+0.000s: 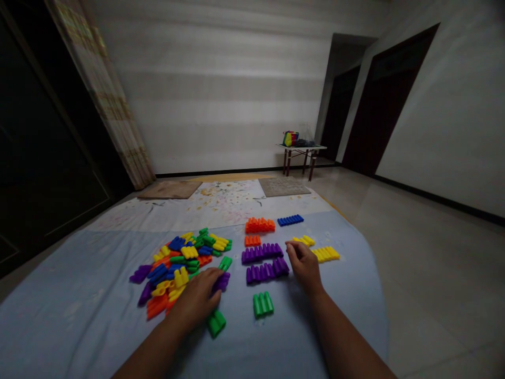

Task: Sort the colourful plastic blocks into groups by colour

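Note:
My left hand (199,295) is at the right edge of a mixed pile of plastic blocks (173,271), each shaped like joined tubes. Its thumb and fingers close around a purple block (223,282). Green blocks lie by that hand, one (216,323) below the thumb and another (225,263) beyond the fingers. My right hand (303,266) hovers beside two purple rows (263,253), fingers curled together; whatever they might hold is hidden. Yellow blocks (325,254) lie just past it. Between my hands sits a green group (263,305).
Beyond the purple rows are orange blocks (259,226) and a blue row (290,220). A blue-and-white floral cloth (118,316) covers the table. Two brown mats (171,190) lie at its far end. A small table (302,147) with bags stands by the wall.

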A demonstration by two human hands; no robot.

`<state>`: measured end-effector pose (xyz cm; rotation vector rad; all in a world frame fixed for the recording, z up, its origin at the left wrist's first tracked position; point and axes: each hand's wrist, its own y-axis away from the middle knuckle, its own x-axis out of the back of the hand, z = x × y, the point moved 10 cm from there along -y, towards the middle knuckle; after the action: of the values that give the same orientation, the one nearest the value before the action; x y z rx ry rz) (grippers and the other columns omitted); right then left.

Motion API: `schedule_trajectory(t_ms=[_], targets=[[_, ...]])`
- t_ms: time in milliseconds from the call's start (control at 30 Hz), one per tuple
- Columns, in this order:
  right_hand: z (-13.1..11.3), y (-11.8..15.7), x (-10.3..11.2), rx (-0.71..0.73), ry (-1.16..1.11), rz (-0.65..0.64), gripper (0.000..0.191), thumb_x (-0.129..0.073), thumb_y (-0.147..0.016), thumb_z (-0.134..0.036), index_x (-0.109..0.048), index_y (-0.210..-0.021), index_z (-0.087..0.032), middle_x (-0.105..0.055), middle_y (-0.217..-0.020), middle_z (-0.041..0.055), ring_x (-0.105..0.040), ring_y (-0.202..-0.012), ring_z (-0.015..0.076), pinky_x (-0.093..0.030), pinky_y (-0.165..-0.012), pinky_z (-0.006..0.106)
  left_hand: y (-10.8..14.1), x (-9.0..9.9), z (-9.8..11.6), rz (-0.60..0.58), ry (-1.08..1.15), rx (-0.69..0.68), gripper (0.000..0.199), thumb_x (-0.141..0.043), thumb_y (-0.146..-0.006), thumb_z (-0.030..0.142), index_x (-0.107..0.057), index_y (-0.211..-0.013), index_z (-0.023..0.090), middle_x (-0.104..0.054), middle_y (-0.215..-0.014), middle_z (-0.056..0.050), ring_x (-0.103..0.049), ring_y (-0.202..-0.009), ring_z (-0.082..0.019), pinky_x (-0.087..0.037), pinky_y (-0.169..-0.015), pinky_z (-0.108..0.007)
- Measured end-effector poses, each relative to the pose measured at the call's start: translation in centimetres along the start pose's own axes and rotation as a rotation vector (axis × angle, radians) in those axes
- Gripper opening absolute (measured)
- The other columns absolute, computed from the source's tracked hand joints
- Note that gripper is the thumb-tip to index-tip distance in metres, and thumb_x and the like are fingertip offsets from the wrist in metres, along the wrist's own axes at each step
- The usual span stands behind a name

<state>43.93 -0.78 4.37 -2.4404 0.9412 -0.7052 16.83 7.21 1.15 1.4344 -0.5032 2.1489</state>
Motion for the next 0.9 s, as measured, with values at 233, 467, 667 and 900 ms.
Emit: schedule_trajectory(t_ms=[233,467,667,900], targets=[[-0.1,0.0,0.2,-0.002,-0.004,0.009,0.026,-0.046,-0.086,-0.036,-0.065,-0.088,-0.017,-0.067,-0.085,0.0072,-0.06,-0.079,0.0182,-0.047,-0.071,0.029,-0.3,0.3,-0.1,-0.026,-0.082,0.111,0.043,-0.054,-0.072,0.037,-0.058,-0.112,0.021,-0.057,-0.112,-0.009,-0.053,-0.105,-0.024,-0.037,-0.092,-0.036],[0.0,0.0,0.4,-0.005,-0.006,0.024,0.025,-0.047,-0.085,-0.034,-0.065,-0.088,-0.016,-0.067,-0.084,0.0066,-0.061,-0.077,0.0174,-0.047,-0.07,0.028,-0.3,-0.3,-0.5,-0.028,0.011,0.13,0.054,-0.059,-0.069,0.045,-0.054,-0.116,0.02,-0.058,-0.113,-0.008,-0.053,-0.107,-0.024,-0.038,-0.092,-0.035],[-0.5,-0.1,0.5,-0.001,-0.001,0.026,0.024,-0.048,-0.086,-0.034,-0.065,-0.087,-0.017,-0.066,-0.082,0.0059,-0.06,-0.075,0.0168,-0.047,-0.069,0.028,-0.5,-0.7,0.0,-0.135,0.072,0.006,0.056,-0.058,-0.067,0.028,-0.052,-0.123,0.025,-0.049,-0.132,-0.003,-0.042,-0.123,-0.021,-0.028,-0.105,-0.031],[-0.5,-0.2,0.7,0.02,-0.011,0.044,0.024,-0.047,-0.086,-0.034,-0.065,-0.087,-0.017,-0.067,-0.082,0.0056,-0.06,-0.075,0.0168,-0.047,-0.069,0.028,-1.4,-0.8,0.2,-0.181,0.071,0.027,0.048,-0.057,-0.067,0.03,-0.058,-0.114,0.02,-0.058,-0.109,-0.006,-0.056,-0.099,-0.021,-0.042,-0.09,-0.032]])
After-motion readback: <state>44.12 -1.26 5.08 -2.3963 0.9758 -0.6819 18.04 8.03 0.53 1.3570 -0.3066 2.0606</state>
